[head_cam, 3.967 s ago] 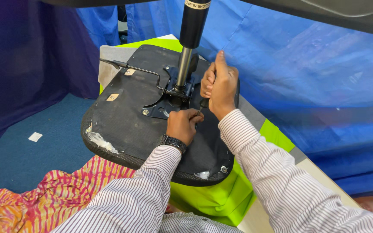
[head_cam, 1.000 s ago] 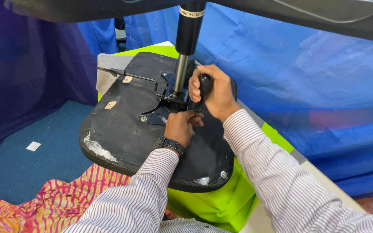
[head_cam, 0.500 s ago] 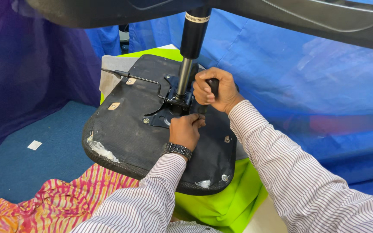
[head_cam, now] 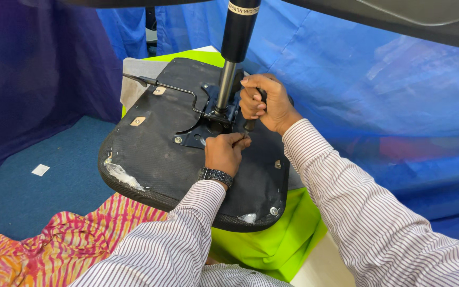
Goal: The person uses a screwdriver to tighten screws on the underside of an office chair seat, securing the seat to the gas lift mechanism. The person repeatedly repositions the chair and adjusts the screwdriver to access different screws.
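Lowered slightly, right hand (head_cam: 269, 103) grips the screwdriver (head_cam: 251, 123) upright, left hand's (head_cam: 224, 151) fingers (head_cam: 237, 139) pinched at its tip.

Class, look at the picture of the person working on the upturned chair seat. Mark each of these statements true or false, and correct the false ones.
1. The right hand grips a dark tool handle beside the metal column. True.
2. The left hand rests flat on the blue carpet. False: it pinches something small on the black chair seat, near the tool's tip.
3. A wristwatch is on the left wrist. True.
4. The seat lies on a red cloth. False: the cloth under it is bright green.
5. A thin lever rod sticks out from the metal plate. True.
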